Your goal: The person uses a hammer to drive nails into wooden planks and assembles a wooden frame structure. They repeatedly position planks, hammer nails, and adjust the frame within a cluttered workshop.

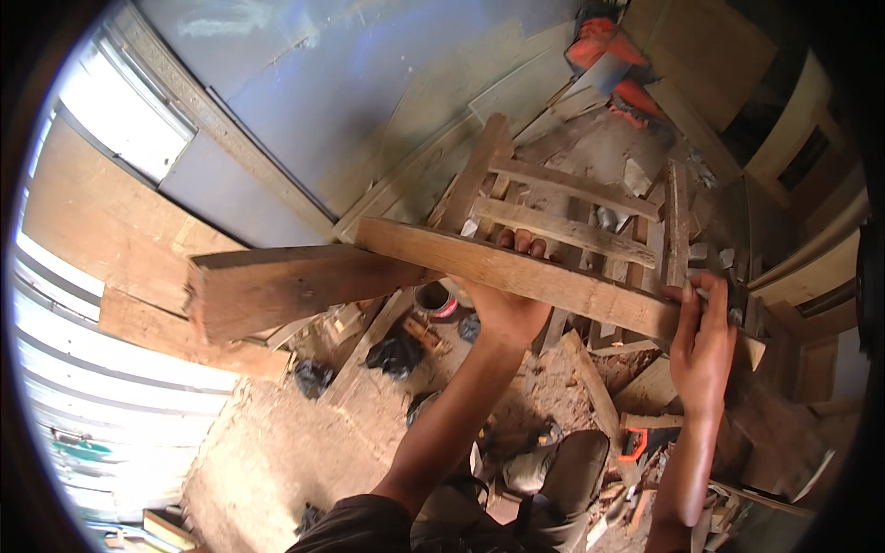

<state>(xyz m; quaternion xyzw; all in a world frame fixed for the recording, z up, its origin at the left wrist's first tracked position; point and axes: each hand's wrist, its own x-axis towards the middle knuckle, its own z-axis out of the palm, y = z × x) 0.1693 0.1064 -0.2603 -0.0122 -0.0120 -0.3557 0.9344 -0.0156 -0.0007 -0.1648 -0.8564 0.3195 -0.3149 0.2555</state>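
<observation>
A long wooden plank (590, 293) lies slantwise in front of me, its right end lower in the picture. Around its middle, my left hand (510, 311) is closed from below, with the fingertips showing over the far edge. My right hand (705, 336) grips the plank close to its right end, fingers bent over it. Behind the plank stands a wooden frame (475, 175) with several slats (572, 230). A thick timber (304, 290) reaches left from the plank's left end; how the two meet is hidden.
Black plastic bags (395, 355) and a dark tin (433, 299) are on the floor beneath. Near my right forearm lies a handsaw with an orange handle (634, 444), among wood scraps. Panels line the far wall (350, 92); an orange-red object (604, 41) is at the far right.
</observation>
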